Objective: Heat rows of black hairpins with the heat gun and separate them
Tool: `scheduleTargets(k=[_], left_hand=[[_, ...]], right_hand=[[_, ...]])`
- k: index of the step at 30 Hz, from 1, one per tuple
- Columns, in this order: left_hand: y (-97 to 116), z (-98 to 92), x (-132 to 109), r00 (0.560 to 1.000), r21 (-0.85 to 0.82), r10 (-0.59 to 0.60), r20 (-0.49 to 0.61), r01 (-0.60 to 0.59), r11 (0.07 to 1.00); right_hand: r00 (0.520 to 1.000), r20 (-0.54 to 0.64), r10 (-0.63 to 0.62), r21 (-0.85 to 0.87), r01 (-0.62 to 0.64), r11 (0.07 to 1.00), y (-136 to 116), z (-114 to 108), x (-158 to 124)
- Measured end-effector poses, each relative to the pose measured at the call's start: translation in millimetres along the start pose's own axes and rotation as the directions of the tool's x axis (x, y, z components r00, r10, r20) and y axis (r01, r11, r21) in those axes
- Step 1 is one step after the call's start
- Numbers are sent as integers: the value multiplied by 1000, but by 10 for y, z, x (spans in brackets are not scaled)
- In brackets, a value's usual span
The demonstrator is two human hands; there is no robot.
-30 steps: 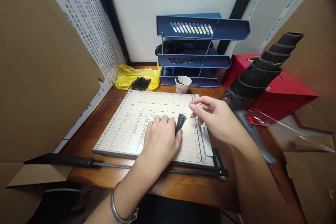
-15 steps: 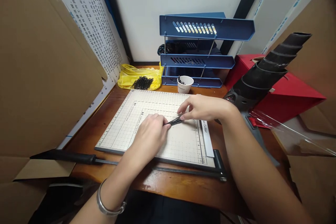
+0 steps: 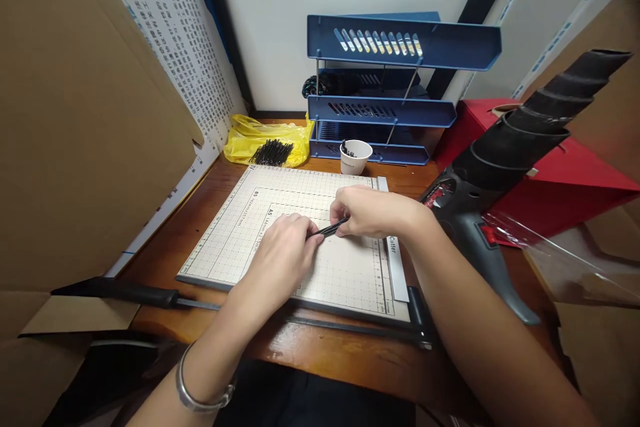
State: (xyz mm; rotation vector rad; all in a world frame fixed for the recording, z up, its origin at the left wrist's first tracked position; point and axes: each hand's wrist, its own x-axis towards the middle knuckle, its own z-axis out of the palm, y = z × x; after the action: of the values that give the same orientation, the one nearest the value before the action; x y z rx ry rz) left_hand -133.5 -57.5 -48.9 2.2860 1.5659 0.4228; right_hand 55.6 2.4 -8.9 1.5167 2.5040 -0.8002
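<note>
A small bundle of thin black strands (image 3: 328,229) spans the gap between my two hands, just over the gridded board of a paper cutter (image 3: 230,227). My left hand (image 3: 290,240), with a metal bangle on its wrist, pinches the left end. At the right end, my right hand (image 3: 363,211) has its fingertips closed around the strands. Whether they are tubes or wires is too small to tell. The cutter's long blade arm (image 3: 345,328) lies along the near edge, its black handle (image 3: 135,293) to the left.
Behind the board, short black pieces (image 3: 273,152) lie on a yellow plastic bag (image 3: 240,137). A white cup (image 3: 356,157) holds similar pieces, before a blue tiered tray (image 3: 400,43). On the right stand a black-and-grey nozzled tool (image 3: 490,173) and a red box (image 3: 560,193). Cardboard (image 3: 100,113) rises left.
My right hand's fingers have curled in and closed on the right end of the bundle. The left hand keeps its pinch. The view has shifted slightly.
</note>
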Motion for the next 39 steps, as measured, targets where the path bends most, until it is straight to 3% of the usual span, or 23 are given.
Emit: scheduleTargets(k=[5, 12, 20, 29, 35, 39], left_hand=[[12, -3, -13, 999, 12, 38, 9, -38, 999], [33, -9, 19, 994, 155, 106, 36, -110, 982], [96, -86, 69, 995, 164, 56, 81, -68, 984], [140, -16, 75, 992, 247, 50, 113, -77, 966], [82, -2, 14, 998, 206, 50, 44, -58, 977], [39, -23, -17, 1000, 50, 22, -17, -21, 999]], right_hand=[[999, 25, -32, -10, 32, 999, 4, -2, -4], [994, 7, -110, 0, 110, 994, 9, -128, -119], [999, -37, 13, -42, -15, 999, -61, -167, -189], [998, -59, 17, -91, -22, 996, -64, -103, -114], [998, -54, -21, -26, 19, 999, -42, -134, -131], [997, -59, -43, -38, 41, 998, -45, -153, -157]])
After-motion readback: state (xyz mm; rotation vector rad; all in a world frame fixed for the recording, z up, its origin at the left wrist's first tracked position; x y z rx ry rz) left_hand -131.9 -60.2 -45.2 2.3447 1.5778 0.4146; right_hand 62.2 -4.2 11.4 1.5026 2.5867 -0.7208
